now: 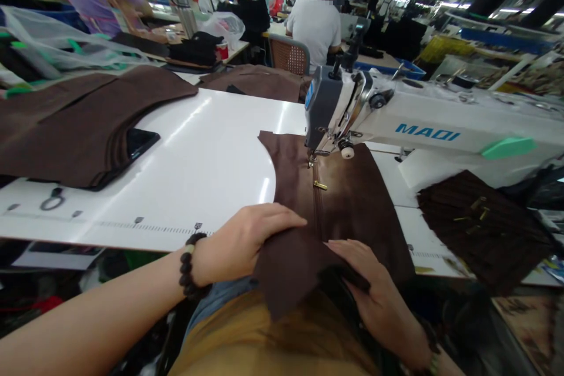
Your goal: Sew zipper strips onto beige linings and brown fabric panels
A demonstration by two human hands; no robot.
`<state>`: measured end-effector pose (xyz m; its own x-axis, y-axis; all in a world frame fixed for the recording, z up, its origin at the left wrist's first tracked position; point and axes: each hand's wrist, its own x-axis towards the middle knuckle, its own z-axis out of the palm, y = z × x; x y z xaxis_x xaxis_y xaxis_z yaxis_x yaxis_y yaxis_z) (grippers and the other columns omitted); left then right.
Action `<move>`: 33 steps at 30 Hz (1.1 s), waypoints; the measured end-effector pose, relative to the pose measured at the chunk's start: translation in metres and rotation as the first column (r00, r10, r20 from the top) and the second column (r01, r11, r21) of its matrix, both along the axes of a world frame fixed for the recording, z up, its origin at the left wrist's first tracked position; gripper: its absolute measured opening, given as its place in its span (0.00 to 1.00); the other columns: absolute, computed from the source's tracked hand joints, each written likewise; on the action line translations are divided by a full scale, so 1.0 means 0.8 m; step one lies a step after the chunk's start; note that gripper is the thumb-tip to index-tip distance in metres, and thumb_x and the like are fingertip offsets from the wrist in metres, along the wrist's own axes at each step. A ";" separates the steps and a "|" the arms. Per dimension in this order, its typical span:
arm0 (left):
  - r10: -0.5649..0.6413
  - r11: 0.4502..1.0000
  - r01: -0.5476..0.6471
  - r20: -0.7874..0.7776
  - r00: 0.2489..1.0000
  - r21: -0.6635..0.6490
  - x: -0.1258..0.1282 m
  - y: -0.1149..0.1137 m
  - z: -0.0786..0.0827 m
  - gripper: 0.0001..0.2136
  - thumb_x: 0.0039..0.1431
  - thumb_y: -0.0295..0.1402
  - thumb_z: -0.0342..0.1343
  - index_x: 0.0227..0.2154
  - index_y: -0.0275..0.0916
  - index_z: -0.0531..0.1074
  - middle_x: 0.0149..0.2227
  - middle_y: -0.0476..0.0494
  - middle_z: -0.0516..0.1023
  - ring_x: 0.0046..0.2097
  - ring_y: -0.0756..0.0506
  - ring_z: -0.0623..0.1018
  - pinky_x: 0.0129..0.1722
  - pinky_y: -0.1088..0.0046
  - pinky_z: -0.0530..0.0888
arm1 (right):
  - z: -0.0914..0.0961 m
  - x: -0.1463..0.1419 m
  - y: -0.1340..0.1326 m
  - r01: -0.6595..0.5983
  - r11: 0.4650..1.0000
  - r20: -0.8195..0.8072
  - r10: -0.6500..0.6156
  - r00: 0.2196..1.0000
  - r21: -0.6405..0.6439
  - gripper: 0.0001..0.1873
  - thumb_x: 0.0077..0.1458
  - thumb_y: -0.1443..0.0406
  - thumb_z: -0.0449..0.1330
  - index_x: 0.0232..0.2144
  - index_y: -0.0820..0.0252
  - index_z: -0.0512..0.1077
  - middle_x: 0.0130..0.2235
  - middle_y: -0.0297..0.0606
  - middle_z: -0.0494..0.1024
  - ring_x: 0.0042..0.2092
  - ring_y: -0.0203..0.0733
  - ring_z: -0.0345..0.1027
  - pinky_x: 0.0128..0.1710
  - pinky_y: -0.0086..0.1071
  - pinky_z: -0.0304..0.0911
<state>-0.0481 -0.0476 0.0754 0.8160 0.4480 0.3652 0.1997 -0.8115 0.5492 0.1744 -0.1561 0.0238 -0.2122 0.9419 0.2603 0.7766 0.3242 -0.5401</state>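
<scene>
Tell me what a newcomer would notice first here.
The white MAQI sewing machine stands out at right-centre, a brown fabric piece with a brass zipper pull under its head. The left hand and right hand lie flat on that piece at bottom centre. A brown fabric stack sits far left.

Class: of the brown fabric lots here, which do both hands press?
The middle piece with the zip, under the sewing machine; the left stack and right pile lie untouched.

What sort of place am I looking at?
Most likely a garment factory: an industrial sewing machine over a brown fabric piece, a stack of cut pieces on the white table, and another person seated at a further workstation.
</scene>
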 end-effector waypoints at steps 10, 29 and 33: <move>0.293 0.881 -0.396 0.359 0.886 0.259 0.021 0.005 -0.009 0.07 0.58 0.32 0.54 0.36 0.35 0.63 0.36 0.45 0.68 0.36 0.50 0.69 0.35 0.75 0.69 | 0.017 0.012 0.005 0.276 0.850 -0.317 -0.440 0.840 -0.448 0.26 0.52 0.51 0.53 0.43 0.65 0.71 0.45 0.43 0.74 0.49 0.48 0.66 0.47 0.36 0.64; 0.109 0.926 -0.127 0.070 0.992 0.355 0.052 -0.020 -0.073 0.12 0.65 0.30 0.41 0.32 0.35 0.69 0.28 0.48 0.68 0.28 0.50 0.65 0.25 0.75 0.63 | 0.010 0.000 -0.006 0.402 0.782 -0.387 -0.597 0.703 -0.476 0.34 0.46 0.45 0.54 0.48 0.63 0.69 0.52 0.40 0.67 0.59 0.47 0.51 0.53 0.34 0.60; 0.065 0.923 -0.094 0.088 0.994 0.373 0.052 -0.019 -0.075 0.10 0.64 0.28 0.42 0.34 0.33 0.69 0.27 0.47 0.68 0.28 0.50 0.65 0.25 0.74 0.62 | 0.009 0.001 -0.007 0.427 0.751 -0.377 -0.636 0.673 -0.505 0.36 0.44 0.44 0.54 0.47 0.64 0.69 0.52 0.39 0.68 0.62 0.48 0.41 0.54 0.34 0.60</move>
<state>-0.0062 -0.0628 0.0157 0.7483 0.3281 0.5766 0.2432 -0.9443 0.2217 0.1752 -0.1617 0.0306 0.4165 0.8884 -0.1930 0.3345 -0.3472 -0.8761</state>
